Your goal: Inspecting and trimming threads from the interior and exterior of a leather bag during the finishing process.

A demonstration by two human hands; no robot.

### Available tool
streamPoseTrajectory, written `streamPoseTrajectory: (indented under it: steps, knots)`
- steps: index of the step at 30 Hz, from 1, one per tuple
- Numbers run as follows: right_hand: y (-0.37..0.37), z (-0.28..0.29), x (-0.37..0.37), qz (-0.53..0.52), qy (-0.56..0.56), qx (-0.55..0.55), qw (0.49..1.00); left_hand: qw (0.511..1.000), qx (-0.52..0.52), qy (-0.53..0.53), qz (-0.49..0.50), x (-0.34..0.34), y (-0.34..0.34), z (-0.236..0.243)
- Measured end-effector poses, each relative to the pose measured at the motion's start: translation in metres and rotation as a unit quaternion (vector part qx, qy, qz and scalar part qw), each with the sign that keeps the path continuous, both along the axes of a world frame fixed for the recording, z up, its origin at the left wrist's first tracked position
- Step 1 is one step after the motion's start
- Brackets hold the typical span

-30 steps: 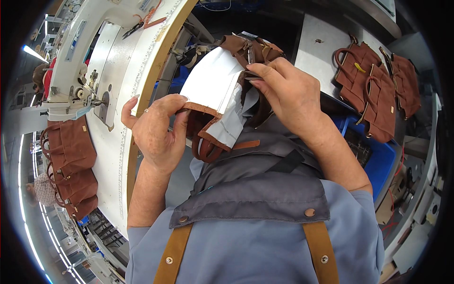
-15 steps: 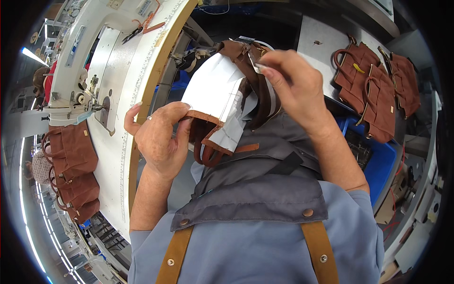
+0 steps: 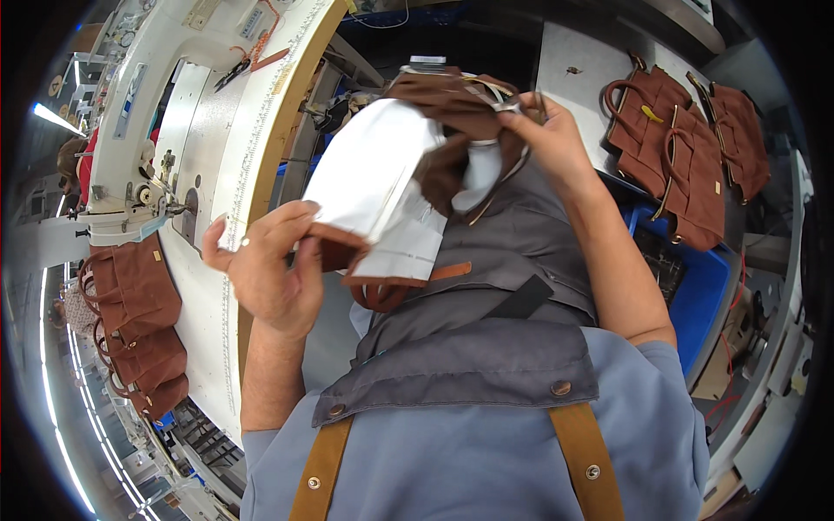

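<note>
Running down the person's left is a white counter [image 3: 208, 365] carrying a sewing machine [image 3: 117, 130]; to the right stands a metal counter [image 3: 563, 108] with brown handbags [image 3: 695, 178] lying on it and a blue bin [image 3: 705, 278] below. Between the two, above the grey apron [image 3: 495, 260], is an unfinished bag [image 3: 369, 165], tilted, its white face upward and a brown handle loop [image 3: 380, 300] at its near end. The left hand [image 3: 274, 269] has its grip pinching the bag's brown-edged opening between thumb and fingers. The right hand [image 3: 556, 143] is up at the far, zippered end, where a small metal piece [image 3: 514, 108] glints by the fingertips; with the blur there, I can't tell what that grip pinches, if anything. Dark snips [image 3: 229, 76] lie on the white counter beside an orange cord [image 3: 262, 42].
</note>
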State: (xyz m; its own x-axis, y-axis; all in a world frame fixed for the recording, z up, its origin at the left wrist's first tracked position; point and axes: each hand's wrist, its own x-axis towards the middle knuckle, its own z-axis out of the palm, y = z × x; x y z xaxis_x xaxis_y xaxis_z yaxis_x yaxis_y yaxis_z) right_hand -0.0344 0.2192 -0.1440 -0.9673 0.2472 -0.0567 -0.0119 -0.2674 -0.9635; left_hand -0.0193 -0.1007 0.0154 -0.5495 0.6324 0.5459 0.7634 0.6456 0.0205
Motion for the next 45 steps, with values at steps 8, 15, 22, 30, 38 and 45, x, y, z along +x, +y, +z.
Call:
streamPoseTrajectory:
  steps: [8,15,22,30,38,45]
  knots:
    - [0.041,-0.067,-0.013,-0.043,-0.090,0.047,0.994,0.988,0.150,0.039,-0.024,0.004,-0.026,0.027]
    - [0.018,-0.032,-0.003,-0.131,-0.030,0.291,0.947,0.973,0.183,0.058,-0.130,-0.010,-0.017,0.037]
    - [-0.014,0.071,0.021,0.044,0.071,0.137,0.987,0.987,-0.006,0.096,-0.127,-0.006,0.029,0.061]
    - [-0.008,0.048,0.015,0.000,0.076,0.113,0.991,0.986,-0.024,0.082,-0.140,0.010,0.024,0.034]
    - [0.009,0.043,0.037,0.051,-0.007,-0.123,0.991,0.949,-0.169,-0.001,-0.265,0.025,0.009,-0.034]
    - [0.007,0.036,0.044,0.040,-0.030,-0.142,0.989,0.924,-0.096,-0.252,-0.270,-0.007,0.057,0.016]
